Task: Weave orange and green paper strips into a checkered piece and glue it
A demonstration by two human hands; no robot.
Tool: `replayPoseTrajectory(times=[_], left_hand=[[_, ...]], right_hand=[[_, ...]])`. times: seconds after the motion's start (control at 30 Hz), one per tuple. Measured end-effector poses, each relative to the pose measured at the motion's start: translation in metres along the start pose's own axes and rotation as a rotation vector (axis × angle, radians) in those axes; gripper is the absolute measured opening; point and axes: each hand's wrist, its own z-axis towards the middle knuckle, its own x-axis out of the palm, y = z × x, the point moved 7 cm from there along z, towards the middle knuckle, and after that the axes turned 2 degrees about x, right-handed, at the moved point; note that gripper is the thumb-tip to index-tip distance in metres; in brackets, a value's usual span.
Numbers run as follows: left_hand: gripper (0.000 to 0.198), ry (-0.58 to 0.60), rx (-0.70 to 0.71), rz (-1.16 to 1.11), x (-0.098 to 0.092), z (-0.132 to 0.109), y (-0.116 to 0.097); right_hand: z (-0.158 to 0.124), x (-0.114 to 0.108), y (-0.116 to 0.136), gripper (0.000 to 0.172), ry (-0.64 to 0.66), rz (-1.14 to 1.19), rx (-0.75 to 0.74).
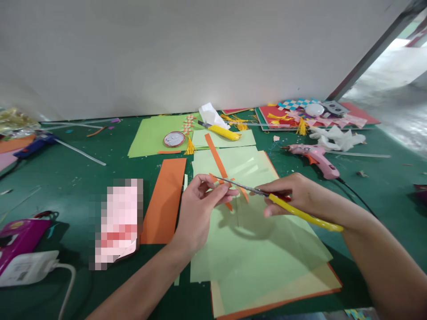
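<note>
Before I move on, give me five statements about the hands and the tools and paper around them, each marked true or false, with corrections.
1. The right hand holds yellow-handled scissors. True.
2. The left hand holds a second pair of scissors. False: it holds orange paper strips.
3. The pink glue gun lies on the table beyond the right hand. True.
4. The yellow utility knife lies under the left hand. False: it lies beyond both hands.
5. A wide orange paper piece lies left of the pale green sheets. True.
</note>
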Motion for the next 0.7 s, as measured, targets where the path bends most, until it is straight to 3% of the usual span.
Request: replayPoseTrajectory(times=[0.43, 0.7], left_hand=[[0.024, 0.004, 0.004, -0.014, 0.000, 0.000, 0.001], [0.024, -0.031, 0.070, -0.028, -0.005, 0.002, -0.005]], right_hand=[[0.002, 0.001, -0.003, 0.046, 0.025, -0.008, -0.004], [0.000, -0.004, -0.012, 0.054, 0.060, -0.061, -0.044]])
